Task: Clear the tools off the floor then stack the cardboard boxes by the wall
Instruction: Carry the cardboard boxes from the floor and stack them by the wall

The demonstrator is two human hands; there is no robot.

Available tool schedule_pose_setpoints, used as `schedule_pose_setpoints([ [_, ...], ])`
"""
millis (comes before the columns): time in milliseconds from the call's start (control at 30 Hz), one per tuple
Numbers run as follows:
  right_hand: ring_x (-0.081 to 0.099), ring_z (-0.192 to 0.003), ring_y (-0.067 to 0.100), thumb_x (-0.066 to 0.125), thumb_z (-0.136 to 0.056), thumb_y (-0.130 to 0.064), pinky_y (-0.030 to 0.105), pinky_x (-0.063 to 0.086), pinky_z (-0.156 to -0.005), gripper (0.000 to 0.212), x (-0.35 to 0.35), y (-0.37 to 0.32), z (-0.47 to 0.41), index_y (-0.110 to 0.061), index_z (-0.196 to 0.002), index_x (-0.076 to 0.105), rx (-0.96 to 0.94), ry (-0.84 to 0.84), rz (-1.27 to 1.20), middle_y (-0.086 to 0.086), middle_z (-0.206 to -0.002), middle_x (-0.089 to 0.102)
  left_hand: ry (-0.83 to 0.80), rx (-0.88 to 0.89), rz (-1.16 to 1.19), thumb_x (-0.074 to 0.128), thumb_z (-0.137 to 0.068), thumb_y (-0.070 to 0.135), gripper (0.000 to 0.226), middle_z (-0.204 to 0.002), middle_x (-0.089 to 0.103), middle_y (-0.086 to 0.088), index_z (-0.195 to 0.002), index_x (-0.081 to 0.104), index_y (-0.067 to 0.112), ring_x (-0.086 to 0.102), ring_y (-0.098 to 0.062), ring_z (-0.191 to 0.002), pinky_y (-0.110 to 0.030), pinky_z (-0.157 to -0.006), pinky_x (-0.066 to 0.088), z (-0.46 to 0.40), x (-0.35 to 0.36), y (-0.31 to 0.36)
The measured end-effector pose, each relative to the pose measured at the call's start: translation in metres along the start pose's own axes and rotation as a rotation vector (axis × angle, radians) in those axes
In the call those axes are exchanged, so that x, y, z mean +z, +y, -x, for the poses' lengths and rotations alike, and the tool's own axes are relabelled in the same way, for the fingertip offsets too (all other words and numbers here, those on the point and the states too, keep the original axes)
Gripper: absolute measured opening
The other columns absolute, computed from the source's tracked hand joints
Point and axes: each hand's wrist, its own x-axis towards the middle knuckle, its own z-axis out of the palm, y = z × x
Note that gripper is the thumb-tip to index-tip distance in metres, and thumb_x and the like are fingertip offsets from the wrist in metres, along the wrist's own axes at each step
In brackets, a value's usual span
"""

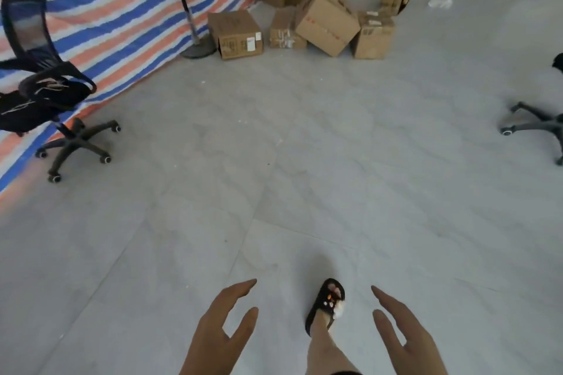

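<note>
Both hands, left hand (224, 324) and right hand (402, 335), are released, holding nothing; cardboard boxes (327, 24) sit jumbled far away.

Brown cardboard boxes (307, 12) lie in a loose cluster on the floor (304, 161); some sit upright, one large box (327, 26) rests tilted against its neighbours.
</note>
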Motion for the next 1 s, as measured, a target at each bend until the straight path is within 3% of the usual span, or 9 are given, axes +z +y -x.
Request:
schedule_pose_setpoints([
  [100,0.041,-0.098,-0.032,0.059,-0.083,-0.049,0.003,0.038,-0.080,0.041,-0.009,-0.002,-0.068,-0.084,-0.091,0.038,0.000,0.005,0.012,-0.055,-0.106,0.042,-0.007,-0.001,0.014,0.059,-0.081,0.035,0.045,-0.115,0.057,0.033,-0.112,0.047,0.064,0.054,0.008,-0.109,-0.004,-0.090,0.039,-0.074,0.016,0.011],
  [167,0.041,-0.099,-0.031,0.053,-0.080,-0.056,0.009,0.038,-0.083,0.034,-0.020,-0.006,-0.120,-0.083,-0.093,0.038,0.002,0.008,0.028,-0.051,-0.112,0.040,-0.005,-0.001,0.039,0.062,-0.086,0.031,0.044,-0.115,0.057,0.033,-0.112,0.047,0.064,0.054,0.008,-0.110,-0.003,-0.090,0.038,-0.125,0.031,0.024],
  [200,0.042,-0.099,-0.031,0.050,-0.078,-0.059,0.011,0.037,-0.085,0.030,-0.027,-0.010,-0.147,-0.083,-0.093,0.039,0.010,0.007,0.024,-0.049,-0.113,0.040,0.001,-0.004,0.061,0.062,-0.086,0.033,0.042,-0.114,0.057,0.033,-0.112,0.048,0.063,0.054,0.008,-0.111,-0.003,-0.091,0.038,-0.149,0.038,0.032],
  [367,0.044,-0.100,-0.029,0.058,-0.088,-0.023,0.017,0.036,-0.089,0.062,-0.058,-0.028,-0.278,-0.082,-0.091,0.041,0.019,0.004,0.038,-0.048,-0.111,0.045,0.021,0.040,0.076,0.051,-0.072,0.057,0.045,-0.117,0.056,0.034,-0.116,0.046,0.061,0.053,0.008,-0.111,-0.004,-0.092,0.038,-0.267,0.072,0.075],
  [500,0.043,-0.099,-0.030,0.048,-0.075,-0.071,0.007,0.037,-0.085,0.023,-0.062,-0.043,-0.361,-0.083,-0.092,0.041,0.019,0.014,0.042,-0.053,-0.107,0.045,0.007,0.033,0.078,0.058,-0.078,0.038,0.045,-0.117,0.056,0.034,-0.117,0.047,0.059,0.054,0.008,-0.111,-0.005,-0.093,0.038,-0.346,0.088,0.091],
  [633,0.043,-0.099,-0.030,0.054,-0.084,-0.045,0.009,0.036,-0.082,0.044,-0.053,-0.050,-0.453,-0.085,-0.091,0.036,0.026,-0.001,0.050,-0.057,-0.105,0.041,0.014,0.007,0.073,0.063,-0.083,0.028,0.049,-0.113,0.058,0.034,-0.110,0.048,0.066,0.055,0.008,-0.107,-0.003,-0.090,0.039,-0.437,0.100,0.088],
  [733,0.046,-0.100,-0.026,0.048,-0.075,-0.073,0.011,0.036,-0.085,0.024,-0.041,-0.063,-0.531,-0.085,-0.091,0.036,0.063,0.008,0.039,-0.050,-0.104,0.050,0.013,0.000,0.072,0.064,-0.085,0.010,0.066,-0.112,0.057,0.036,-0.107,0.047,0.070,0.055,0.009,-0.107,-0.002,-0.088,0.039,-0.521,0.101,0.088],
  [833,0.051,-0.100,-0.011,0.056,-0.091,-0.028,0.015,0.036,-0.085,0.063,-0.030,-0.083,-0.615,-0.087,-0.087,0.034,0.083,0.043,0.024,-0.034,-0.107,0.055,0.008,-0.002,0.084,0.061,-0.087,0.010,0.063,-0.112,0.057,0.036,-0.108,0.048,0.068,0.054,0.009,-0.108,-0.002,-0.088,0.038,-0.617,0.089,0.099],
  [1000,0.045,-0.099,-0.027,0.054,-0.091,-0.022,0.020,0.037,-0.089,0.066,-0.018,-0.132,-0.742,-0.085,-0.091,0.036,0.088,0.025,0.001,-0.028,-0.113,0.054,-0.005,0.062,0.061,0.061,-0.088,0.028,0.047,-0.114,0.057,0.035,-0.111,0.046,0.067,0.054,0.009,-0.111,-0.003,-0.091,0.038,-0.760,0.067,0.137],
])
